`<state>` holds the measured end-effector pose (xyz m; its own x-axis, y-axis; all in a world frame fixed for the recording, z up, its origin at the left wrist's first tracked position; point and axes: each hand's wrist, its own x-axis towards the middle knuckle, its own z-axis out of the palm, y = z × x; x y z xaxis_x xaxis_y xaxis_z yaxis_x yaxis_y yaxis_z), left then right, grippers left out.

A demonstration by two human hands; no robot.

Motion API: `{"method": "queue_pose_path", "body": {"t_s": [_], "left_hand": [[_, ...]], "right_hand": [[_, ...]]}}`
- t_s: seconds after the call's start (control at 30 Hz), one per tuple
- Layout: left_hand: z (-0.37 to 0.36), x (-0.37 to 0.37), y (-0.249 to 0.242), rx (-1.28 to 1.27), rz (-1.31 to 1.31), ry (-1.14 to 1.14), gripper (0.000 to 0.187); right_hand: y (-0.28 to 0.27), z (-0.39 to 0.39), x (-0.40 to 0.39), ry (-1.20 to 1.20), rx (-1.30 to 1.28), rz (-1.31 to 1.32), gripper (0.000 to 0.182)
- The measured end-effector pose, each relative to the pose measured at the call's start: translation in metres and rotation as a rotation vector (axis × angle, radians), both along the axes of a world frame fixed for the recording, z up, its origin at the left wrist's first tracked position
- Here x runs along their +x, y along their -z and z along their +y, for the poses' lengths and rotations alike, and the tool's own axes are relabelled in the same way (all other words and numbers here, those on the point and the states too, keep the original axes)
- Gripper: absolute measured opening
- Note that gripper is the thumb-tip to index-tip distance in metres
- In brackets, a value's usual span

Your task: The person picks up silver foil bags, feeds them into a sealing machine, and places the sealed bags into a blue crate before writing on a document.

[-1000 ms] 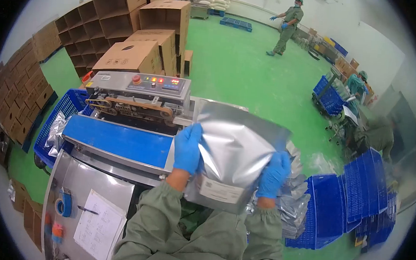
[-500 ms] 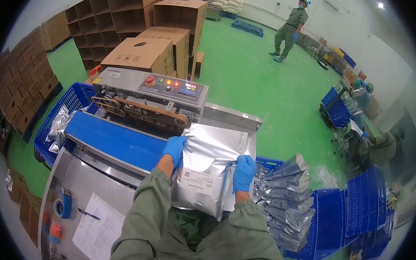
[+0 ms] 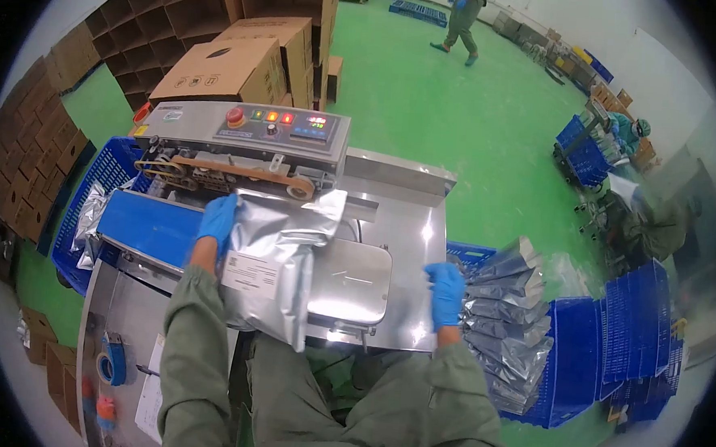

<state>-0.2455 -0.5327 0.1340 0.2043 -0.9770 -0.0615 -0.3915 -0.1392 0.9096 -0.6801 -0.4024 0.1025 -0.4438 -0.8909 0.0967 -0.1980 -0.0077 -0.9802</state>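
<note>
My left hand [image 3: 218, 220], in a blue glove, is closed on the upper left edge of a silver foil pouch [image 3: 271, 259] with a printed label. The pouch's top edge lies at the front of a band sealer [image 3: 245, 141], near the right end of its blue conveyor belt [image 3: 149, 227]. Gloved in blue too, my right hand [image 3: 445, 295] is off the pouch, fingers partly bent and apart, with nothing visible in it. Close to its right stand several silver foil pouches [image 3: 506, 328] in a blue crate [image 3: 573, 364]. A metal weighing plate [image 3: 353, 280] lies between my hands.
Blue tape [image 3: 112, 364], a pen [image 3: 148, 370] and a paper sheet [image 3: 151, 399] lie on the steel table at left. Another blue crate [image 3: 69, 245] holds pouches left of the sealer. Cardboard boxes [image 3: 220, 69] stand behind. A person [image 3: 464, 23] walks in the back.
The pouch has moved left to the sealer with my left hand. My right hand has let go of it and moved right, uncovering the metal plate. The person at the back has moved left.
</note>
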Motion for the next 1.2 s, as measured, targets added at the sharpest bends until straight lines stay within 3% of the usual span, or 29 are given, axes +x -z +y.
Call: {"method": "queue_pose_path", "body": {"t_s": [0.13,0.2,0.27,0.3,0.33,0.37,0.4,0.5,0.53,0.6,0.63,0.7,0.73,0.8,0.9,0.97,1.0,1.07,1.17,1.2], "left_hand": [[0.066,0.008,-0.037,-0.162,-0.285,-0.053,0.048],[0.094,0.035,-0.015,-0.231,-0.503,-0.057,0.046],[0.131,0.048,-0.005,-0.273,-0.6,-0.052,0.044],[0.145,0.039,-0.017,-0.135,-0.449,-0.185,0.045],[0.162,0.03,-0.028,-0.244,-0.434,-0.105,0.045],[0.181,0.044,-0.013,-0.162,-0.362,-0.25,0.045],[0.195,0.053,-0.005,-0.184,-0.466,-0.274,0.043],[0.243,0.074,0.002,-0.098,-0.837,-0.256,0.044],[0.246,0.058,-0.014,-0.102,-0.845,-0.249,0.044],[0.259,0.014,-0.047,0.133,-1.075,-0.254,0.048],[0.263,0.028,-0.035,0.127,-1.085,-0.271,0.048],[0.265,0.049,-0.009,-0.016,-0.672,-0.218,0.042],[0.267,0.043,-0.012,-0.027,-0.674,-0.237,0.042],[0.263,0.017,-0.024,-0.064,-0.612,-0.206,0.041],[0.258,-0.029,-0.043,-0.211,-0.632,-0.154,0.038],[0.25,-0.063,-0.056,-0.329,-0.611,-0.016,0.037],[0.241,-0.087,-0.058,-0.393,-0.569,0.089,0.037],[0.213,-0.153,-0.074,-0.583,-0.47,0.334,0.039],[0.171,-0.25,-0.077,-0.572,-0.126,0.658,0.055],[0.158,-0.277,-0.076,-0.555,-0.214,0.753,0.065]], "right_hand": [[0.065,0.003,-0.134,0.234,0.025,0.277,0.019],[0.078,-0.003,-0.188,0.365,0.215,0.292,0.037],[0.103,-0.014,-0.255,0.426,0.272,0.644,0.059],[0.095,-0.017,-0.27,0.462,0.324,0.628,0.064],[0.088,-0.023,-0.276,0.49,0.373,0.61,0.07],[0.089,-0.029,-0.287,0.551,0.411,0.671,0.07],[0.093,-0.035,-0.295,0.605,0.445,0.73,0.071],[0.081,-0.038,-0.298,0.535,0.62,0.871,0.068],[0.083,-0.035,-0.302,0.538,0.625,0.861,0.068],[0.089,-0.037,-0.309,0.444,0.596,1.089,0.051],[0.097,-0.043,-0.316,0.436,0.581,1.078,0.051],[0.1,-0.062,-0.327,0.499,0.849,1.106,0.024],[0.099,-0.066,-0.33,0.494,0.826,1.103,0.024],[0.095,-0.064,-0.33,0.553,0.653,1.4,0.014],[0.014,-0.052,-0.299,0.488,0.397,1.443,0.012],[-0.033,-0.037,-0.287,0.446,0.064,1.484,0.008],[-0.062,-0.028,-0.278,0.447,0.055,1.488,0.008],[-0.115,-0.013,-0.253,0.352,-0.382,1.518,0.01],[-0.156,0.011,-0.232,0.272,-0.597,1.422,0.008],[-0.162,0.021,-0.222,0.298,-0.662,1.372,0.007]]}}
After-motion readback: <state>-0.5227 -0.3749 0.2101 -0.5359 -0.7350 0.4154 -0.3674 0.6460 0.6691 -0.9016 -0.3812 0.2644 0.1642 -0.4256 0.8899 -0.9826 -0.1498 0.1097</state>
